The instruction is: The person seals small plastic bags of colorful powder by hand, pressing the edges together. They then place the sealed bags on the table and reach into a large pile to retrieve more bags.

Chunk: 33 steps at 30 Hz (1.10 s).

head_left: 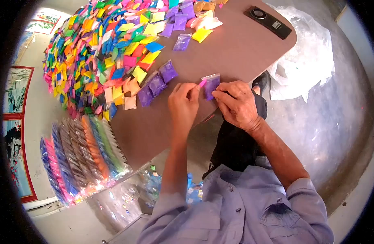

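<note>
Near the front edge of the brown table, my right hand (236, 104) pinches the lower right side of a small purple packet (212, 86). My left hand (183, 100) is closed just left of that packet, its fingertips around a small pink piece (202, 83) that touches the packet's upper left side. Several purple packets (157, 84) lie in a slanting row on the table, left of and beyond my left hand. Another purple packet (182, 42) lies farther back.
A large heap of colourful packets (89, 53) covers the table's left side. Bundles of long wrapped strips (81, 154) stand at the near left. A black phone (270, 22) lies at the far right, and white plastic sheeting (303, 53) hangs beyond the table's right edge.
</note>
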Tool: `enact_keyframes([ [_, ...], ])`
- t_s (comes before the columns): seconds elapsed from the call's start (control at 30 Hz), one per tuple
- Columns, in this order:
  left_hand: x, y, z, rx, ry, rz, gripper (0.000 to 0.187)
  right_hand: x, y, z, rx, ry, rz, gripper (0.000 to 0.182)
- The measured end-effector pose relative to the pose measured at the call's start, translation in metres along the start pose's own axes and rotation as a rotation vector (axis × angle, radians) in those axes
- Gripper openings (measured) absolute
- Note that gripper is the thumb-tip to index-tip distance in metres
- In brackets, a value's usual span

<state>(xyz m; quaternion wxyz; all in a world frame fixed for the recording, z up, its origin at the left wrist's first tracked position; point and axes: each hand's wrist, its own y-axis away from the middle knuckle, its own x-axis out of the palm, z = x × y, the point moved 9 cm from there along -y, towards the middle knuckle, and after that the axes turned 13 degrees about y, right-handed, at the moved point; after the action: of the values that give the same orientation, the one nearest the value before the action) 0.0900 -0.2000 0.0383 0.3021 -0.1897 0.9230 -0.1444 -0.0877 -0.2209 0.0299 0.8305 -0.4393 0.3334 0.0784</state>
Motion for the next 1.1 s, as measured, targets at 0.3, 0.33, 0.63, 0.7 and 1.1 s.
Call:
enact_keyframes([
  [0.3,0.003,0.018,-0.023,-0.089,0.094,0.02,0.007,-0.008,-0.005,0.003,-0.005,-0.016,0.005,0.03],
  [0.33,0.004,0.019,-0.021,-0.078,0.072,0.025,0.007,-0.007,-0.004,0.002,-0.008,-0.017,0.007,0.03],
  [0.63,-0.003,0.009,-0.005,-0.008,0.034,-0.042,0.008,-0.012,-0.006,0.004,0.019,-0.011,0.02,0.024],
  [0.7,-0.005,0.019,-0.008,-0.073,0.087,-0.054,0.008,-0.011,-0.009,0.0,0.109,-0.056,0.091,0.023],
  [1.1,0.003,0.036,-0.013,-0.024,0.064,-0.097,0.007,-0.001,-0.012,-0.011,0.167,-0.023,0.029,0.021],
])
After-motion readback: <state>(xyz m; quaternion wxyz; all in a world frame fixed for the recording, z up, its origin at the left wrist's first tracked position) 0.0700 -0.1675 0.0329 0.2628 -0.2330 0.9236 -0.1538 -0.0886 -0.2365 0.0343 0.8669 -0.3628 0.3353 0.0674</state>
